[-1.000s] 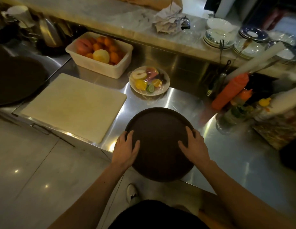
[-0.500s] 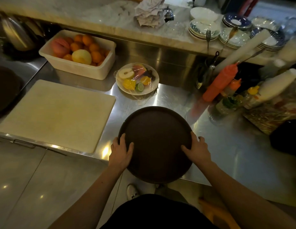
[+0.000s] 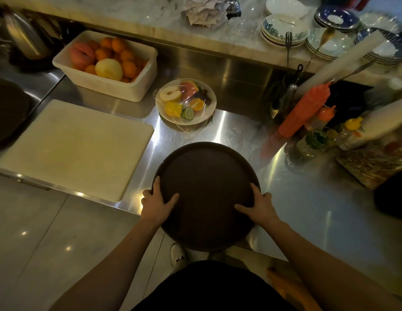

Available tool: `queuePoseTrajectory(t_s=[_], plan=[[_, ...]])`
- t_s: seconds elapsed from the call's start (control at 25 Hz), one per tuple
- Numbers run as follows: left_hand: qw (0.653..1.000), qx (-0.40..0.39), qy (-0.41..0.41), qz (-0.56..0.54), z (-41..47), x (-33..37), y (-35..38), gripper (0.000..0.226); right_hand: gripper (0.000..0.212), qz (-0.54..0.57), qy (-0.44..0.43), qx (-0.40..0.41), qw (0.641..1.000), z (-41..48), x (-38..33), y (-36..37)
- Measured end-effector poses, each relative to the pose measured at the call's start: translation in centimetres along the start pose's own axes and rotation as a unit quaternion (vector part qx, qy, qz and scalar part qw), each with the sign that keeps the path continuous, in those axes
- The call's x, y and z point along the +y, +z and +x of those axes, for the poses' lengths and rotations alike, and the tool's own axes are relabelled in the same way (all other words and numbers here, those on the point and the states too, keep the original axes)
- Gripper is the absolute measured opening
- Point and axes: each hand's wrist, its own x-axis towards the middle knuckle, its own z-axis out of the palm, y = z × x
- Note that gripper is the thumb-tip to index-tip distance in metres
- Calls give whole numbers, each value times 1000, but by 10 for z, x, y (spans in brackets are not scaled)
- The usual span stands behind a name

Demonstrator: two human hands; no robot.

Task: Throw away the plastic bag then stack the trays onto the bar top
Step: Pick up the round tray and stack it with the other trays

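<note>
A round dark brown tray (image 3: 206, 176) lies at the front edge of the steel counter (image 3: 307, 198), its near part hanging over the edge. My left hand (image 3: 158, 202) grips its left rim, thumb on top and fingers wrapped around the edge. My right hand (image 3: 257, 205) grips the right rim the same way. Another dark round tray (image 3: 7, 108) shows partly at the far left. The marble bar top (image 3: 128, 16) runs along the back, above the counter. No plastic bag is in view.
A white cutting board (image 3: 76, 149) lies left of the tray. Behind it stand a tub of fruit (image 3: 105, 63) and a wrapped fruit plate (image 3: 185, 101). Sauce bottles (image 3: 307, 108) and packets crowd the right. Stacked plates (image 3: 283, 30) and crumpled paper (image 3: 204, 10) sit on the bar top.
Both hands slid from flat on top of the tray outward to its side rims and closed on them. The camera moved a little to the left and closer.
</note>
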Motion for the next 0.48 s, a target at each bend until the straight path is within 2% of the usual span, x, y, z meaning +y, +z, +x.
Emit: queuePoseTrajectory(t_s=[0.2, 0.48], plan=[[999, 0, -8, -36, -5, 4, -4, 109, 109, 20, -9, -10, 1000, 3, 8, -4], [995, 65, -40, -61, -13, 16, -4, 99, 123, 98, -46, 57, 993, 7, 13, -9]])
